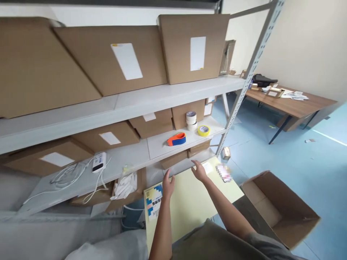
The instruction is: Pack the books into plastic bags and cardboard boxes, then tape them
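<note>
Both of my hands are raised over a pale yellow table [189,202], apart from each other, with nothing held. My left hand [168,185] has its thumb and fingers apart, near a book with a blue and yellow cover [153,202]. My right hand [199,171] is also open, beside a white paper [208,167] and a blurred printed item [224,172]. Ahead on the shelf lie an orange and blue tape dispenser [176,139], a yellow tape roll [203,130] and two stacked white tape rolls [191,121].
A metal shelf rack [173,94] holds several cardboard boxes [193,48]. On its middle shelf sit a white power strip [99,162] and cables. An open cardboard box [282,206] is at the right. A brown desk [314,103] stands farther back, and a small box [226,153] is on the floor.
</note>
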Demonstrator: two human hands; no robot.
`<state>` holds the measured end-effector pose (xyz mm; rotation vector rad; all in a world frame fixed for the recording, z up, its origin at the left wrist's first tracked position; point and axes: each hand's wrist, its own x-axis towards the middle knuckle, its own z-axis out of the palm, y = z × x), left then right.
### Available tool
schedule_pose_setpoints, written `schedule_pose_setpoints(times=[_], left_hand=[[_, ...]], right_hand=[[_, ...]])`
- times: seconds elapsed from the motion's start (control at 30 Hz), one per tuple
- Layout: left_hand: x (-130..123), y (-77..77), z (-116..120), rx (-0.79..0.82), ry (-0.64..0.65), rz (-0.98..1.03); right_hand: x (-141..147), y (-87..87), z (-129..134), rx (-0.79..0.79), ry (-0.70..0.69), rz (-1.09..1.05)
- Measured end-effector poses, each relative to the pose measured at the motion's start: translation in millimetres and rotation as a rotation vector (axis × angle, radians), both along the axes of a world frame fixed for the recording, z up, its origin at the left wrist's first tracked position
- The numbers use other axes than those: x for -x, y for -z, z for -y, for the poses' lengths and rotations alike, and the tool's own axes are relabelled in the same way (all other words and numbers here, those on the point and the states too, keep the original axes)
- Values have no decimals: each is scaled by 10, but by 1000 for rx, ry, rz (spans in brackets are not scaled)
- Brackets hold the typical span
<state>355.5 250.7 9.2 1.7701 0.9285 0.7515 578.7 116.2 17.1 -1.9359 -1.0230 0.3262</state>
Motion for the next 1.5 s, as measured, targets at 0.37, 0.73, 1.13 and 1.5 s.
schedule_pose_setpoints(times=[0.37, 0.73, 1.13, 1.5], left_hand=[[-360, -245, 96, 2, -103, -45], [273, -339, 135, -67, -146, -30], [911, 139, 450, 50, -36, -22], [744, 433, 1088, 123, 20, -70]], right_hand=[[-977, -1050, -1487, 13, -275, 325], [-571, -1219, -1405, 334, -223, 603], [435, -176, 107, 266, -6, 617], [389, 890, 1316, 663, -22, 413]])
